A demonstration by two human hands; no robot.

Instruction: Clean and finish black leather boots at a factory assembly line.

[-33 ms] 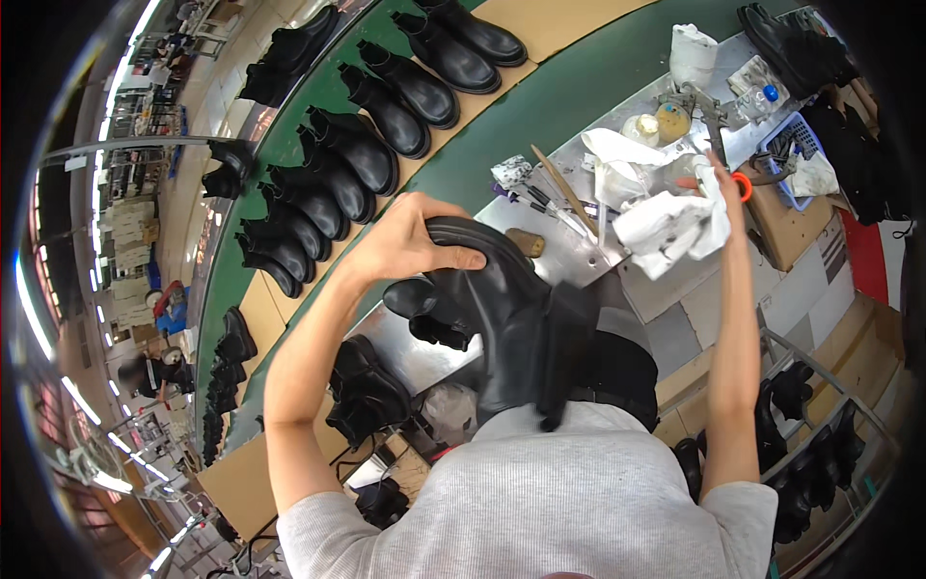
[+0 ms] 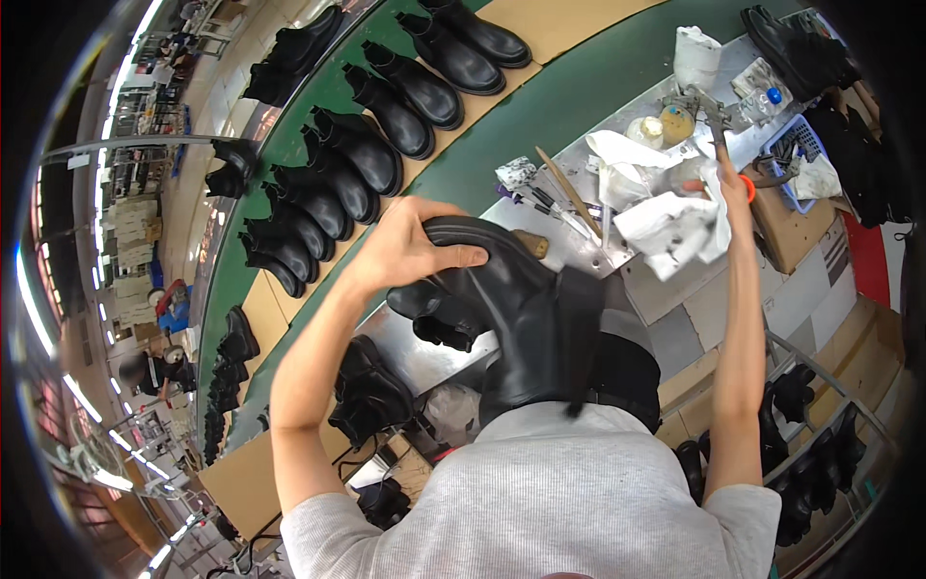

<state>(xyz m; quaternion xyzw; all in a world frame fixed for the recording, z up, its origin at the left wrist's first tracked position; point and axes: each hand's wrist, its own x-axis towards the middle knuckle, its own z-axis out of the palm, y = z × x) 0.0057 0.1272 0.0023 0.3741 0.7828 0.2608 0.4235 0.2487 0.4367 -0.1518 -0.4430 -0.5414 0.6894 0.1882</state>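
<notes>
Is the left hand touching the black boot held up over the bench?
Touching. The head view shows the left hand gripping the black boot's toe.

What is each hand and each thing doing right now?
left hand: gripping the toe of the black boot
black boot: held up, toe to the left
right hand: reaching into the white cloth
white cloth: crumpled on the bench
boots on belt: lined up in rows

We saw a plain black boot, more black boots on a green belt edged with tan board, white rags on the grey worktop, and an orange ring.
</notes>
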